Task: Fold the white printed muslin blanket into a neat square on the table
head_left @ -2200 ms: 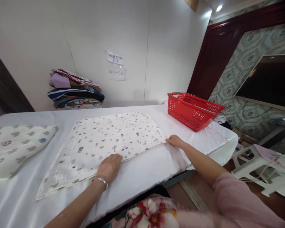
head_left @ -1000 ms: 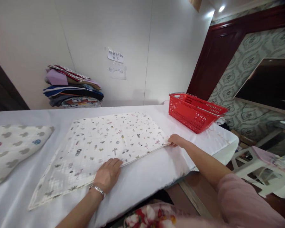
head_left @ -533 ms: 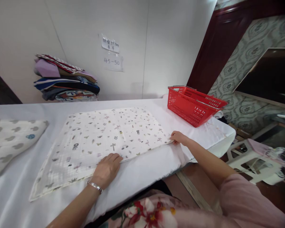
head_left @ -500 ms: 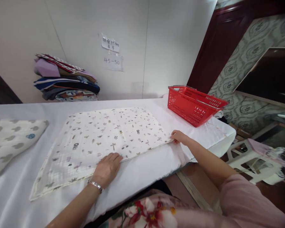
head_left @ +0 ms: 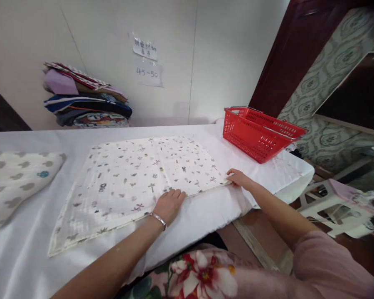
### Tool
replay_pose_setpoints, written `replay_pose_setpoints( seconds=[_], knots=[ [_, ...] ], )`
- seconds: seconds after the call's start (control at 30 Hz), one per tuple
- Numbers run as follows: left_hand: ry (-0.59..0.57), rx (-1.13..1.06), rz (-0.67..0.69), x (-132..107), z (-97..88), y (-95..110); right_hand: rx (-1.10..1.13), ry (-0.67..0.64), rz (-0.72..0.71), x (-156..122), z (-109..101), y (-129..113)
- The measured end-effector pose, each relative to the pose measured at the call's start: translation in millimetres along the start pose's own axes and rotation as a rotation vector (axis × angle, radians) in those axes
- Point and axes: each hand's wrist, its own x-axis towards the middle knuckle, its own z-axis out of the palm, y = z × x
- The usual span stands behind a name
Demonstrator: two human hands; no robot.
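Observation:
A thin white cloth (head_left: 137, 166) with small plant and animal prints is spread on the white-covered table, folded over so that its layers meet along the near edge. My left hand (head_left: 170, 205), with a silver bracelet at the wrist, lies palm down on that near edge, around its middle, fingers stretched out. At the near right corner my right hand (head_left: 239, 178) pinches the cloth's edge between thumb and fingers.
Another pale cloth with grey mushroom-like shapes (head_left: 21, 182) lies at the left. Folded fabrics (head_left: 87, 97) are piled against the wall. A red plastic basket (head_left: 262, 135) stands at the back right. Beyond the table's right end is a white and pink stool (head_left: 339, 203).
My left hand has slid to the right along the cloth's near edge, towards my right hand. My right hand stays at the corner. The view has shifted slightly.

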Motion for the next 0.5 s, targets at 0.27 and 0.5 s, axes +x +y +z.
replay_pose_setpoints(
  seconds=[0.27, 0.5],
  knots=[
    [-0.003, -0.176, -0.011, -3, -6.5, -4, -0.285, 0.187, -0.365, -23, 1, -3],
    [-0.003, -0.336, -0.059, 7, -6.8, -1, -0.425, 0.150, -0.991, -34, 16, -15]
  ],
)
